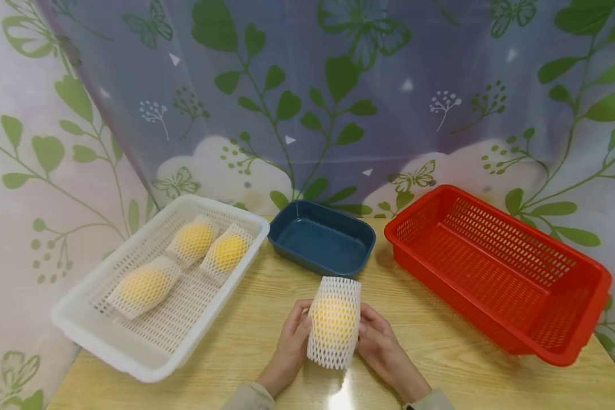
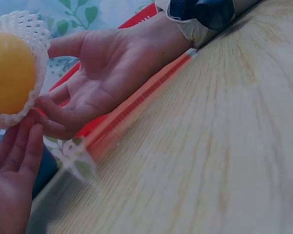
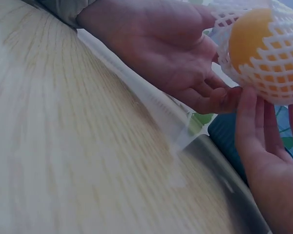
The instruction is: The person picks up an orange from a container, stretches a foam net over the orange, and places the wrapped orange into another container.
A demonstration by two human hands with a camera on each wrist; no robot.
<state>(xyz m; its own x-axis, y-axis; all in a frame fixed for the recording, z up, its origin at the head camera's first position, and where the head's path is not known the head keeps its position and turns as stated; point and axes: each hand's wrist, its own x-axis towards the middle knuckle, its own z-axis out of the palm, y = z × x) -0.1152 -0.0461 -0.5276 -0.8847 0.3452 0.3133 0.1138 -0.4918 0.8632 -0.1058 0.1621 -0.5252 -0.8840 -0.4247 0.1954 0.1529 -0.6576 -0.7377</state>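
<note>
In the head view, a yellow fruit in a white foam net sleeve (image 1: 334, 323) is held up between both hands, just in front of the blue bin. My left hand (image 1: 291, 347) grips it from the left side, and my right hand (image 1: 384, 350) grips it from the right. The left wrist view shows the bare yellow-orange fruit (image 2: 10, 73) through the sleeve's open end. Fingertips of both hands meet under the sleeve in the right wrist view, where the netting (image 3: 278, 63) covers part of the fruit.
A white basket (image 1: 179, 356) at left holds three netted yellow fruits (image 1: 143, 286). Behind the hands sits a small dark blue bin (image 1: 322, 242). On the right stands a red basket (image 1: 456, 285). All rest on a wooden table (image 1: 225, 353) against a patterned curtain (image 1: 307, 114).
</note>
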